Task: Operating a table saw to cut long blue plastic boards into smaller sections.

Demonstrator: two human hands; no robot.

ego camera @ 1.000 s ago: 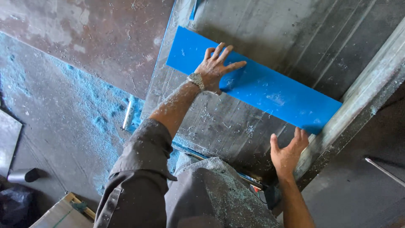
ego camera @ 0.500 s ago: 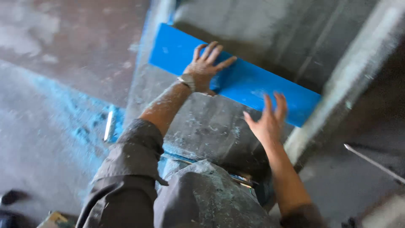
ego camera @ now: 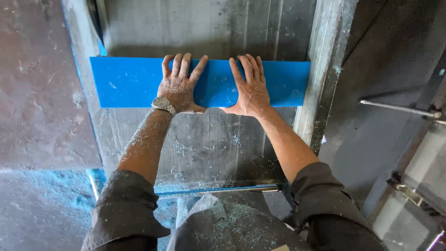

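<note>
A grey metal table (ego camera: 209,148) fills the middle, scratched and dusted with fine shavings, with a raised metal rail (ego camera: 320,69) along its right edge. To the left lies a worn concrete floor (ego camera: 37,93), brownish above and strewn with blue dust (ego camera: 42,200) lower down. On the right the ground is dark, crossed by a thin metal rod (ego camera: 395,108); daylight falls brightly across the table.

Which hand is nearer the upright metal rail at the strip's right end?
Right. The right hand lies flat on the blue strip, closer to the rail; the left hand lies farther left.
</note>
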